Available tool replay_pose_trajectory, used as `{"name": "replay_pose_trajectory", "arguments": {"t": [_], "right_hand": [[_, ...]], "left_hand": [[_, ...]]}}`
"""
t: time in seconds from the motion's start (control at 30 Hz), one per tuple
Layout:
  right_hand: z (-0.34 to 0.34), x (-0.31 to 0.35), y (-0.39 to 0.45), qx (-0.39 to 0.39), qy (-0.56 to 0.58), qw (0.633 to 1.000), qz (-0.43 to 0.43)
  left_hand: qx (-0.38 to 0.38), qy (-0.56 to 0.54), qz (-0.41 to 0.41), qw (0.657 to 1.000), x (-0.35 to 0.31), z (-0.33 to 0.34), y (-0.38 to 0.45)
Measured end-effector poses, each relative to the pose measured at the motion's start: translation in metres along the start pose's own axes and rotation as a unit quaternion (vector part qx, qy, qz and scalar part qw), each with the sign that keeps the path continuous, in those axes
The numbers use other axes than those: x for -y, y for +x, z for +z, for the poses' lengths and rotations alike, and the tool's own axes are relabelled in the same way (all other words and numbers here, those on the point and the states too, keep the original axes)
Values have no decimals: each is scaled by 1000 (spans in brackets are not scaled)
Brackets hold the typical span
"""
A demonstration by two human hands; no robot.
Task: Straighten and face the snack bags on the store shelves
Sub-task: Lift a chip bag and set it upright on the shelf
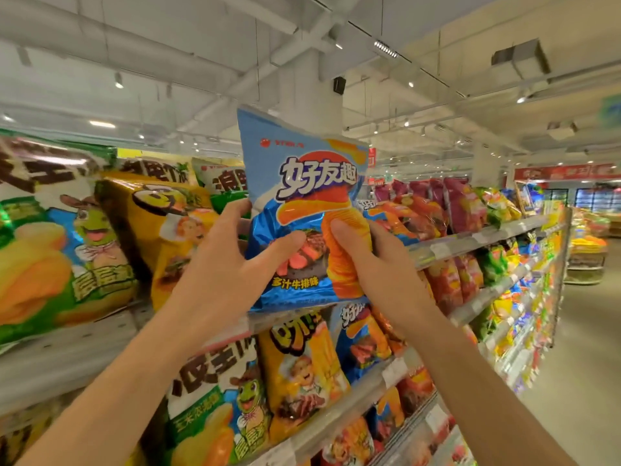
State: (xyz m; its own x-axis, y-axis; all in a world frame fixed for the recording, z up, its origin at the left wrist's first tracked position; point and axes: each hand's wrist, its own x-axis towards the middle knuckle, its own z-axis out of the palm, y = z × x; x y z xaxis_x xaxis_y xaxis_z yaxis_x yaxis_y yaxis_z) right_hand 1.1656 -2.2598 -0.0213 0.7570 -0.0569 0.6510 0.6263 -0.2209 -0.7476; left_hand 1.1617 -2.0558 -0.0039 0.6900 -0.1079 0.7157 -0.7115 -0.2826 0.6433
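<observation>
Blue steak-flavour chip bag is being held upright at top-shelf height, front panel facing the person, bottom edge just above the rail of the top shelf. Left hand is gripping the bag's lower left side: thumb is pressing across the printed steak picture, the other fingers are curling round the left edge toward the back. Right hand is gripping the lower right side: thumb is lying on the orange chip graphic, remaining fingers are wrapping behind the bag and are mostly hidden. Both forearms are reaching up from the bottom of the frame. Just left of the held bag, a yellow bag is leaning at a tilt on the top shelf, and a large green corn-snack bag is sitting further left. Directly below, on the second shelf, a yellow cartoon bag and another blue bag are standing side by side. To the right, purple bags and orange ones are lining the top shelf, running down the aisle. Far bags are blurring; labels there unreadable.
</observation>
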Motion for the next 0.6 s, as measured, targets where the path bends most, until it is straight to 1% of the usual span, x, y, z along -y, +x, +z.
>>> {"name": "replay_pose_trajectory", "arguments": {"t": [0.1, 0.37, 0.53, 0.57, 0.6], "right_hand": [[-13, -16, 23, 18, 7, 1000, -18], [-56, -62, 91, 92, 18, 994, -61], [-88, -82, 126, 189, 11, 979, -78], [-98, -87, 133, 192, 1, 978, -84], [-107, -95, 141, 174, -26, 980, -94]], "left_hand": [[-16, 40, 9, 999, 0, 19, 17], [-85, 113, -16, 990, 8, 76, 53], [-145, 136, -47, 979, 13, 108, 73], [-156, 140, -54, 976, 13, 113, 76], [-168, 145, -63, 973, 12, 117, 77]]}}
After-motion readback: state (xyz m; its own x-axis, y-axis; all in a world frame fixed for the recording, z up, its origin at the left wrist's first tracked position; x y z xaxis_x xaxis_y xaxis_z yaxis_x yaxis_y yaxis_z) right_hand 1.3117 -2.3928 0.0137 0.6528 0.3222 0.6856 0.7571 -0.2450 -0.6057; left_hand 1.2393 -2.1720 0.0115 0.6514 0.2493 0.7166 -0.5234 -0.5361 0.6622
